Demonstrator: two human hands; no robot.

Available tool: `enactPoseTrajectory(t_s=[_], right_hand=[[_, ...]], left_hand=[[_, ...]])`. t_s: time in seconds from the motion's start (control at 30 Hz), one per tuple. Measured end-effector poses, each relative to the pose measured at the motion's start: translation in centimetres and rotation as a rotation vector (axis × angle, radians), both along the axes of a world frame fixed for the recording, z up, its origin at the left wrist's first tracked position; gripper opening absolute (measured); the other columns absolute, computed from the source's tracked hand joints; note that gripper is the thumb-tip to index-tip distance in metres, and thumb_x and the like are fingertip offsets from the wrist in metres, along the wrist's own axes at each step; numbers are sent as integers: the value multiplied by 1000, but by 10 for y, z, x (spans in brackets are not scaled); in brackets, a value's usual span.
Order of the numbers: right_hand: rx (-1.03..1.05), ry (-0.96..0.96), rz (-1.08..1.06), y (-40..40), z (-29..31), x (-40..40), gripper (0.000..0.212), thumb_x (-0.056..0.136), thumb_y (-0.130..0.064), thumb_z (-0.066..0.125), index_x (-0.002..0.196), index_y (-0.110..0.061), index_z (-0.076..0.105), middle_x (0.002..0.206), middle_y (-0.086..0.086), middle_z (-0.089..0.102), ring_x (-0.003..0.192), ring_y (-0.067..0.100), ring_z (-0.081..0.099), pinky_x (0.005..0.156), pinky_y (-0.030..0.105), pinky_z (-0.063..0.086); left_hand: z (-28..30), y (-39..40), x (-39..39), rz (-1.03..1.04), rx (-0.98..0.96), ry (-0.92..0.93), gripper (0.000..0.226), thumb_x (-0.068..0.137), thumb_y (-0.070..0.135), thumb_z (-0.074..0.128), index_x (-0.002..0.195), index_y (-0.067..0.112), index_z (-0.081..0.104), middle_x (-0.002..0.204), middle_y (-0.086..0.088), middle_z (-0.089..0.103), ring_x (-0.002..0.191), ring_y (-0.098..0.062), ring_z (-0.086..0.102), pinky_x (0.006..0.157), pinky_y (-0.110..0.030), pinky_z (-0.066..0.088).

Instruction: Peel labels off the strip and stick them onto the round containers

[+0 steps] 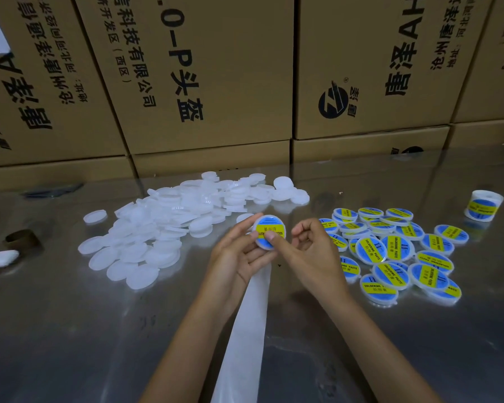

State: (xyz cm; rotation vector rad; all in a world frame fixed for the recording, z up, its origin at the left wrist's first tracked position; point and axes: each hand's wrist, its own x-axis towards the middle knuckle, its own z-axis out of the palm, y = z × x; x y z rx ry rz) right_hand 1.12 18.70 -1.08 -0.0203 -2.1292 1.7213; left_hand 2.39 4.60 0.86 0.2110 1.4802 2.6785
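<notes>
Two piles: unlabelled white containers (pixel 169 228) heaped left of the held container, labelled ones (pixel 396 251) to its right; prob. kept apart so done/undone don't mix.
Held container: round container (pixel 269 232) up off the bench (pixel 70 330), between both hands, blue/yellow label facing the camera.
L grip: left hand (pixel 239 254) fingers curled round the container's left edge and underside, steadying it.
R grip: right hand (pixel 306 251) thumb pressing on the label face near its lower edge, other fingers curled loosely and holding nothing; looks like smoothing the label down.
Strip: white backing strip (pixel 245 330) runs from under the held container toward the person, lying on the bench; no labels visible on this stretch.
Label roll: roll w/ the same labels (pixel 483 207) stands far right of the held container, behind the labelled pile.
Step (est.): label on, being pressed flat; next prob. drop onto the labelled pile.
Backdrop: cardboard boxes (pixel 216 77) stacked behind the held container.
</notes>
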Motion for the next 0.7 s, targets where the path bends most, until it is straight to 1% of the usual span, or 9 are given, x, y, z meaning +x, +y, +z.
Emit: enactPoseTrajectory(t_s=[0.1, 0.2, 0.23, 0.3, 0.37, 0.43, 0.53, 0.6, 0.7], right_hand=[[158, 10, 5, -2, -3, 3, 53, 64, -75, 69, 77, -27, 52, 66, -8, 57, 61, 5, 52, 60, 31, 46], [318, 69, -31, -2, -5, 6, 52, 71, -83, 52, 74, -31, 51, 68, -17, 57, 64, 6, 54, 52, 21, 38], [356, 92, -45, -1, -5, 6, 49, 76, -81, 49, 72, -32, 48, 68, -18, 56, 64, 6, 53, 51, 20, 34], [396, 125, -64, 1, -6, 5, 46, 86, -75, 44, 69, -31, 44, 66, -16, 55, 62, 9, 52, 50, 23, 34], [415, 149, -78, 2, -7, 4, 46, 95, -65, 39, 69, -27, 45, 60, -10, 53, 59, 12, 51, 51, 30, 36], [430, 178, -96, 4, -8, 3, 44, 100, -56, 36, 72, -25, 48, 54, -7, 50, 55, 13, 49, 51, 30, 33], [431, 187, -67, 7, -9, 1, 34, 103, -46, 38, 78, -31, 56, 50, -10, 45, 53, 11, 44, 52, 29, 28], [415, 172, -10, 7, -8, 0, 31, 103, -44, 39, 78, -34, 53, 51, -13, 47, 53, 8, 42, 54, 29, 28], [334, 144, 87, 6, -7, 0, 32, 104, -44, 36, 77, -34, 50, 57, -17, 52, 58, 7, 46, 57, 31, 35]], left_hand=[[2, 1, 2, -54, 49, -11, 34, 101, 2, 43, 131, 7, 60, 120, -20, 70, 109, -32, 70, 83, -34, 60], [2, 4, 3, -90, 53, -14, 37, 102, 3, 40, 133, 7, 59, 122, -19, 70, 109, -31, 70, 84, -33, 60], [2, 4, 3, -92, 47, -12, 37, 102, 3, 40, 133, 7, 59, 122, -19, 69, 111, -32, 69, 86, -34, 60], [2, 3, 3, -91, 28, -5, 36, 101, 3, 42, 133, 7, 59, 123, -19, 69, 112, -32, 69, 88, -35, 60], [2, 2, 3, -86, 2, 7, 34, 100, 3, 47, 130, 8, 61, 121, -17, 70, 110, -31, 70, 84, -35, 60], [0, 2, 4, -49, -64, 42, 34, 96, 0, 55, 127, 10, 64, 119, -15, 72, 103, -28, 72, 80, -35, 60], [-3, 2, 4, 62, -267, 116, 39, 91, -3, 64, 125, 17, 67, 111, -10, 73, 92, -24, 74, 70, -29, 59], [-5, 1, 3, 112, -385, 157, 46, 90, -4, 67, 127, 23, 65, 104, -6, 75, 88, -19, 74, 64, -26, 57], [-6, -1, 4, 133, -446, 210, 45, 86, -7, 69, 121, 22, 70, 106, -6, 73, 87, -16, 73, 64, -28, 59]])
